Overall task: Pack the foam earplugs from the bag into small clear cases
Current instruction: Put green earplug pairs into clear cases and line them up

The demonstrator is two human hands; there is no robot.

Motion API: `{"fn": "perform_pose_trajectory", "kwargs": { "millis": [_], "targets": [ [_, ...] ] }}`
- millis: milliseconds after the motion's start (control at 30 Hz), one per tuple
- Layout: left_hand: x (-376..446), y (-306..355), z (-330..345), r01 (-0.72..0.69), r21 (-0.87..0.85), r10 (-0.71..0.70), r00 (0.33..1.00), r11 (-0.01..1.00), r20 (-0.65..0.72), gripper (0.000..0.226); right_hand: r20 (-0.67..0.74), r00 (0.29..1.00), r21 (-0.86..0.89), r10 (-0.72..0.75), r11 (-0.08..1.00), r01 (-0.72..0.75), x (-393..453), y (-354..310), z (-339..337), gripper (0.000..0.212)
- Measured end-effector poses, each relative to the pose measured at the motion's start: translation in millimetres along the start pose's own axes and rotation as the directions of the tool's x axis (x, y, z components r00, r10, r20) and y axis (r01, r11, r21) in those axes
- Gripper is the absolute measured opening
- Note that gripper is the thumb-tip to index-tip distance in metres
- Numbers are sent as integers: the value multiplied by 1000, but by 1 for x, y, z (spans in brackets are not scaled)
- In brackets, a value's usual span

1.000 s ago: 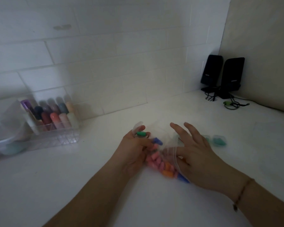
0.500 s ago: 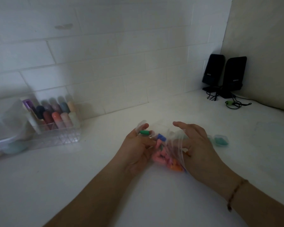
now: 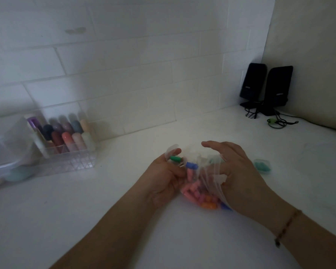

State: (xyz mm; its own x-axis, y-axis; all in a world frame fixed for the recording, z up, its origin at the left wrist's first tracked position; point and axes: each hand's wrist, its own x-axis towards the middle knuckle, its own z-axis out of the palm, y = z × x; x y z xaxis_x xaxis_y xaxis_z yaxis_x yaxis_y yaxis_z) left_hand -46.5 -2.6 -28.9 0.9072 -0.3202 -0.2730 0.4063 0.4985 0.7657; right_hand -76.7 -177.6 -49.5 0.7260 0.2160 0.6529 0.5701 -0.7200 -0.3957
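The right hand (image 3: 239,171) has curled deeper into the clear bag (image 3: 202,183) on the tabletop (image 3: 124,200). The left hand (image 3: 164,181) pinches the bag's edge and a green earplug (image 3: 175,158). Pull one earplug out slowly, keeping the mouth wide.

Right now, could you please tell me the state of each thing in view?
Bag: open, part full of earplugs, held by both hands.
Left hand: grips bag and a green earplug.
Right hand: reaching into the bag's mouth.
Small clear case: on the counter, teal earplugs inside.
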Motion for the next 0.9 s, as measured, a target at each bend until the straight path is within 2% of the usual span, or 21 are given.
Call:
{"fn": "perform_pose_trajectory", "kwargs": {
  "millis": [167,367,500,567,700,800,900],
  "targets": [
    [-1,1,-1,11,28,-10,1000,1000,-22,57,-17,996,-12,-90,996,89,-1,3,3,25],
    [3,3,-7,16,33,-15,1000,999,-25,59,-32,997,34,-71,997,72,0,6,2,41],
    [4,3,-7,32,14,-32,999,999,-20,60,-49,996,29,-69,997,70,-2,3,6,31],
    [4,3,-6,33,15,-33,999,999,-2,59,-64,997,44,-37,998,39,-1,1,6,32],
    [1,2,-3,30,11,-30,1000,999,-6,58,-6,999,-70,-33,997,33,-3,1,8,32],
    [2,2,-3,22,15,-22,1000,1000,-15,58,2,1000,-52,-31,998,31,-3,-1,4,28],
    [3,2,-3,21,14,-21,1000,1000,-13,59,67,997,-44,-36,998,39,-2,-1,1,24]
  ]
}}
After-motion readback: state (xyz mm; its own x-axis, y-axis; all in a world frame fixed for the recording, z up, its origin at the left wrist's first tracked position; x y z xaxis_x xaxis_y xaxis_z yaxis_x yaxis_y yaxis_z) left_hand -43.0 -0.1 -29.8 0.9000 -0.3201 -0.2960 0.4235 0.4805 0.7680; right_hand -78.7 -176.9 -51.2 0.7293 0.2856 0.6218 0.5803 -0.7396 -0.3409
